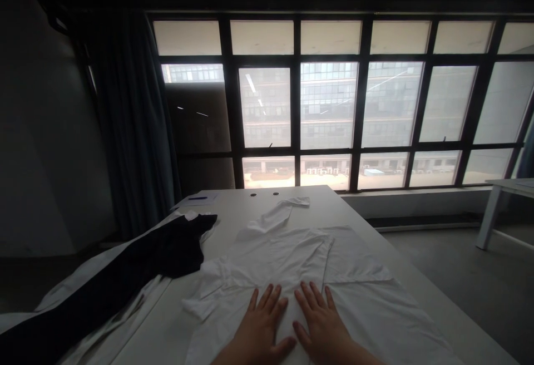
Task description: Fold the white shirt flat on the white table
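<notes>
A white shirt [362, 309] is spread over the near part of the white table [225, 203], with one sleeve [271, 220] stretching toward the far end and creases across its middle. Flat on the cloth lies my left hand [261, 323], fingers spread. Close beside it, my right hand [319, 320] also rests palm down with fingers apart. The two hands are a small gap apart, and neither grips anything. My wrists cover part of the near fabric.
Black clothing [167, 253] and other white garments [95, 265] lie along the table's left side. At the far left corner a purple pen [197, 198] rests on paper. Beyond are a dark curtain [133, 131] and large windows; another table [492, 209] stands right.
</notes>
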Available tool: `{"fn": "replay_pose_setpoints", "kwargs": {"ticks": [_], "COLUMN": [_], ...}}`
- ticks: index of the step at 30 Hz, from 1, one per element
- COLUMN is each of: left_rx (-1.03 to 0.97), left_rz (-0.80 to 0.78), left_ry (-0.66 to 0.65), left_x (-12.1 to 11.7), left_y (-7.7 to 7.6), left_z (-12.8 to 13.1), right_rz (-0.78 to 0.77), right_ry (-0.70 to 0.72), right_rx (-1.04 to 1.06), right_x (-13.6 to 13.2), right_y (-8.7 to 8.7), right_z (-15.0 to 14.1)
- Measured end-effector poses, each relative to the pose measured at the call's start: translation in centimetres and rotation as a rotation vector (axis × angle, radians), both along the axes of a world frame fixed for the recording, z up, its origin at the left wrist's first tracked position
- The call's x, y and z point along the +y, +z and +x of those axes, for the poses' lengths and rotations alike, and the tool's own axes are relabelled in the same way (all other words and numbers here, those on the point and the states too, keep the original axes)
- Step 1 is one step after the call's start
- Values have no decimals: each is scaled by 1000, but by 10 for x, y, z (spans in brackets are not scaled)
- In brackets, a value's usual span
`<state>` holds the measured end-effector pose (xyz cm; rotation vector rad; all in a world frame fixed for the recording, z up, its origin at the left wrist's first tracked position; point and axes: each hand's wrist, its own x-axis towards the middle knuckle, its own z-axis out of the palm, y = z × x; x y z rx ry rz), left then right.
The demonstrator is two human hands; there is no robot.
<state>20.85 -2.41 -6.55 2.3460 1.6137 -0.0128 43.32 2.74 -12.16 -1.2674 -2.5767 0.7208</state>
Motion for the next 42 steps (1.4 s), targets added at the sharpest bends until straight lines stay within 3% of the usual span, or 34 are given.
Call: {"fn": "replay_pose_setpoints", "kwargs": {"ticks": [4, 15, 19, 22, 24, 27, 33, 39, 42], "left_rx": [37, 169, 189, 145, 109, 84, 84, 91, 82], "left_rz": [-30, 45, 187, 250, 209, 149, 63, 7, 23], "left_ry": [78, 283, 304, 179, 105, 114, 207, 173, 162], "left_x": [13, 33, 27, 21, 17, 13, 16, 26, 29], "left_y": [9, -2, -4, -6, -7, -7, -2, 4, 5], "left_z": [-12, -68, -61, -49, -41, -35, -40, -51, -54], "right_rz": [23, 33, 34, 74, 107, 122, 118, 126, 99], "right_ry": [1, 39, 12, 46, 185, 380, 378, 430, 440], "right_rx": [2, 15, 13, 53, 104, 152, 146, 113, 125], "right_x": [11, 36, 30, 17, 7, -3, -1, -2, -1], "right_y": [5, 8, 6, 6, 7, 6, 5, -9, -7], "right_z": [-7, -3, -1, -6, -12, -18, -17, -19, -18]}}
